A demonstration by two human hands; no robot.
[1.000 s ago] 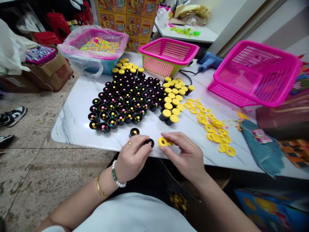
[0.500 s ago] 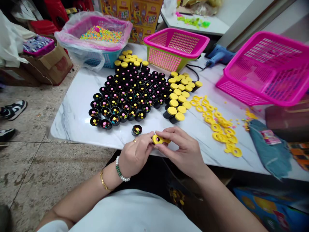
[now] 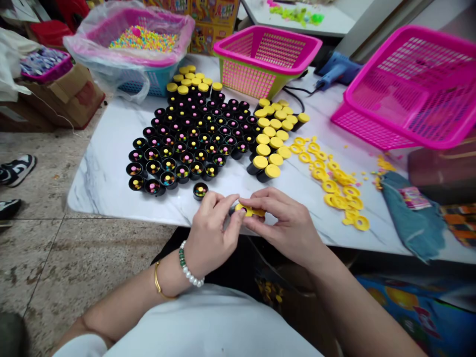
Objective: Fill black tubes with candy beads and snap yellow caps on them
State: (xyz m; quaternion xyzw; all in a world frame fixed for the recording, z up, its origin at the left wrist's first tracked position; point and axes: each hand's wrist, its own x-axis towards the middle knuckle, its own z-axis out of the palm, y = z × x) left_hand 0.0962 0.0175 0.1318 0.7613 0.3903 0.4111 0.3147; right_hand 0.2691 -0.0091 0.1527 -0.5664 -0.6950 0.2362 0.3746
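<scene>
My left hand [image 3: 212, 233] is closed, thumb and fingers pinching a small black cup [image 3: 232, 210] that is mostly hidden. A yellow plastic ring piece [image 3: 254, 212] lies against its mouth, with a bit of pink showing through the hole. The other end of the ring piece is pinched by my right hand [image 3: 288, 225], thumb below and fingers above. Just beyond my left fingers stands an open black cup [image 3: 200, 190] with coloured beads and a yellow knob inside. Many similar open cups [image 3: 182, 172] stand grouped behind it.
Yellow-capped black cups [image 3: 272, 171] stand right of the group. Loose yellow rings [image 3: 339, 202] lie farther right, near a teal cloth [image 3: 412, 223]. Behind are a bead-filled basket [image 3: 156, 62], a pink-green basket [image 3: 253, 79], a tilted pink basket [image 3: 375, 131] and a blue glue gun [image 3: 339, 69].
The view has shifted a little. My left thumb has moved up over the yellow ring piece, which now looks more tilted. Both hands keep their hold.
</scene>
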